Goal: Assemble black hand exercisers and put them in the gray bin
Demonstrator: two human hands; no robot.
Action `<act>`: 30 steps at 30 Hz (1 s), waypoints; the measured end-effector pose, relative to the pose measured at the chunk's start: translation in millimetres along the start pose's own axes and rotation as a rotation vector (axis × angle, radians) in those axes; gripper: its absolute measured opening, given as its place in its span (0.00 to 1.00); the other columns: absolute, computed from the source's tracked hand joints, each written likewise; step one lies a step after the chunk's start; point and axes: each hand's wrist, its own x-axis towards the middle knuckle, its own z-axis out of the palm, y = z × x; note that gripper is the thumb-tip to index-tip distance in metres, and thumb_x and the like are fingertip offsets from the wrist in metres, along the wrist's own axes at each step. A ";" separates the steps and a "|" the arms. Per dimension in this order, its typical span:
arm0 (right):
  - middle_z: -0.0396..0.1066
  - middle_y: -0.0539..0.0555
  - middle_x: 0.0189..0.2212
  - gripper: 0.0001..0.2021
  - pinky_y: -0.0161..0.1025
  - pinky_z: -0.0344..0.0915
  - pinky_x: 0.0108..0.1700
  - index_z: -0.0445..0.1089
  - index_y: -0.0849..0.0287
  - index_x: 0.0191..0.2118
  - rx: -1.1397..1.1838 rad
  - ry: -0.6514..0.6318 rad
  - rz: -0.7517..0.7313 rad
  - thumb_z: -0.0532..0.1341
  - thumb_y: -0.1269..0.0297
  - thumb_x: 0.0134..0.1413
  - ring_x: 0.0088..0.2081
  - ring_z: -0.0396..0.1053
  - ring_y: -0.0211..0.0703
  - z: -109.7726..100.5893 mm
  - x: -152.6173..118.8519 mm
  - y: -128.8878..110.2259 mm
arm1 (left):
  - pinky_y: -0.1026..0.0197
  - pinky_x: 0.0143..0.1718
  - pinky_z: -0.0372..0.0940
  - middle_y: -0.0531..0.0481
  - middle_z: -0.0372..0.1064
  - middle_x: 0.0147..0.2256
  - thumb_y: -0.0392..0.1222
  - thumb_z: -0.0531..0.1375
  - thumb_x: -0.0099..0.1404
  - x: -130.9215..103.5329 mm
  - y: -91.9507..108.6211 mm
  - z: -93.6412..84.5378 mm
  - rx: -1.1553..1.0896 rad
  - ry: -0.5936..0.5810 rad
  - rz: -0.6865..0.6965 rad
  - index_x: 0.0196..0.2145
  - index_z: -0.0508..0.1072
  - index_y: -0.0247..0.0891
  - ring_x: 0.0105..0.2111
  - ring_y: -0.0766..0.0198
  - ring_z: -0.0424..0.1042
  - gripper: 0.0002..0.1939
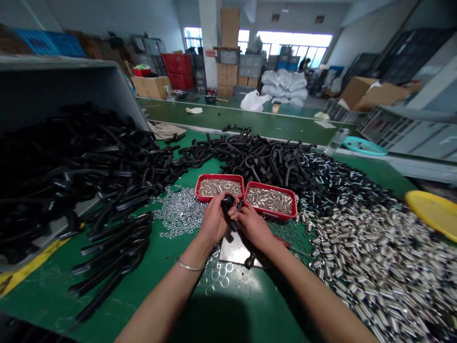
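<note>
Both hands meet over a small pale metal plate (232,250) on the green table. My left hand (214,219) is closed around a black handle-like part (227,209), which is tilted. My right hand (253,224) touches the same part from the right with bent fingers pinched together; whether a small piece sits between the fingertips is hidden. Just beyond the hands stand two red trays, the left tray (197,190) with small metal bits and rings, the right tray (294,209) with small pins. Under my right forearm lies a dark tool (250,260), partly covered.
Metal washers (182,209) are scattered left, larger rings (216,274) nearer me. Black handle parts (117,247) pile up left; more black parts (257,155) lie behind the trays. Springs (371,252) and black-headed bolts (332,174) spread right, beside a yellow lid (433,212). A person (304,64) is far back.
</note>
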 end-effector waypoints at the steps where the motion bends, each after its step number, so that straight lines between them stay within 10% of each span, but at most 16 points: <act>1: 0.74 0.59 0.44 0.09 0.47 0.64 0.53 0.75 0.54 0.43 -0.065 -0.009 -0.014 0.59 0.70 0.62 0.51 0.66 0.53 3.2 6.5 -2.2 | 0.70 0.21 0.55 0.51 0.69 0.31 0.49 0.63 0.63 0.8 2.2 1.0 0.001 -0.016 -0.020 0.38 0.68 0.37 0.20 0.75 0.59 0.13; 7: 0.74 0.59 0.45 0.09 0.49 0.66 0.52 0.72 0.56 0.45 0.062 0.081 0.074 0.56 0.66 0.63 0.47 0.69 0.52 4.0 -0.3 -0.7 | 0.69 0.20 0.53 0.54 0.66 0.28 0.51 0.66 0.60 -4.2 -19.6 -9.6 0.171 0.033 -0.019 0.36 0.68 0.38 0.19 0.74 0.58 0.16; 12: 0.74 0.53 0.36 0.12 0.43 0.71 0.39 0.70 0.55 0.43 0.939 0.333 0.485 0.61 0.52 0.61 0.34 0.72 0.43 -10.9 -27.6 -13.5 | 0.62 0.38 0.66 0.48 0.72 0.36 0.53 0.60 0.67 -8.2 -34.5 -14.4 0.571 0.017 0.145 0.37 0.71 0.40 0.35 0.63 0.71 0.13; 20: 0.73 0.51 0.29 0.13 0.30 0.68 0.26 0.72 0.59 0.39 1.555 0.169 0.643 0.69 0.55 0.54 0.25 0.68 0.33 -18.7 -40.5 -25.0 | 0.52 0.53 0.60 0.45 0.71 0.41 0.46 0.57 0.69 -18.2 -38.6 -10.5 0.880 -0.034 0.254 0.39 0.70 0.44 0.47 0.53 0.69 0.06; 25: 0.75 0.51 0.29 0.13 0.30 0.69 0.28 0.70 0.58 0.38 1.422 0.136 0.574 0.70 0.56 0.53 0.24 0.69 0.32 -21.6 -47.3 -24.7 | 0.52 0.53 0.59 0.44 0.71 0.40 0.46 0.57 0.68 -19.7 -40.4 -9.1 0.943 -0.019 0.278 0.38 0.69 0.42 0.46 0.52 0.69 0.06; 30: 0.77 0.50 0.29 0.11 0.36 0.71 0.30 0.71 0.55 0.39 0.671 0.384 0.378 0.65 0.54 0.57 0.25 0.73 0.40 -15.7 -53.4 -26.2 | 0.53 0.50 0.61 0.45 0.72 0.41 0.49 0.51 0.72 -22.5 -37.5 -2.6 0.949 -0.073 0.213 0.42 0.68 0.40 0.43 0.55 0.71 0.12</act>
